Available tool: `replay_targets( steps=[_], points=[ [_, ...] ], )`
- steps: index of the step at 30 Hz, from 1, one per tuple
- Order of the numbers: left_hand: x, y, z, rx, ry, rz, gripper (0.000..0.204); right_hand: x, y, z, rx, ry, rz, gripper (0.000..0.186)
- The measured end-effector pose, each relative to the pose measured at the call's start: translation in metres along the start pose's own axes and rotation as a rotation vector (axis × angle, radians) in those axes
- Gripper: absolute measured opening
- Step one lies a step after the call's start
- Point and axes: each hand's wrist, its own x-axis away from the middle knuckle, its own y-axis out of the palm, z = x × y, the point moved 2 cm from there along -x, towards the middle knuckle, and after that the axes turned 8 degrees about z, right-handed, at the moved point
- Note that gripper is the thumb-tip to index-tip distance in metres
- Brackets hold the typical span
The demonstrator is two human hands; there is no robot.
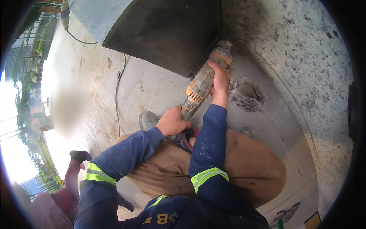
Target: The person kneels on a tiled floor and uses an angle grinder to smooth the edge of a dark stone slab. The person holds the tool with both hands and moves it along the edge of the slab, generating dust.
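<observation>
A dust-caked orange power tool [201, 83], long-bodied like a grinder, slants up and to the right between my knees and a dark block. My right hand [220, 81] is wrapped round its body near the front. Lower down, my left hand [173, 121] grips the rear end. The tool's head points into the corner where the dark-faced block [164, 34] meets a speckled stone wall [301, 49]. Whatever is fitted at its tip cannot be made out clearly.
A crumpled grey rag [246, 93] lies on the dusty floor right of the tool. A thin cable [117, 89] runs along the floor at left. My shoe [148, 120] is beneath my left hand. Another person's leg [68, 181] shows at lower left.
</observation>
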Motion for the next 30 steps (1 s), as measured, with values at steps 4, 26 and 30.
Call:
replay_targets(
  steps=[4, 26, 30],
  points=[
    [-0.007, 0.006, -0.005, 0.042, -0.043, -0.028, 0.050, -0.008, -0.009, 0.012, 0.038, 0.000, -0.018, 0.050],
    [-0.017, 0.010, -0.010, 0.077, -0.092, -0.091, 0.049, -0.018, -0.007, 0.013, 0.025, -0.047, -0.048, 0.051],
    [-0.016, 0.014, -0.015, 0.069, -0.024, -0.034, 0.049, -0.014, -0.006, 0.007, 0.051, -0.019, -0.002, 0.047]
  ],
)
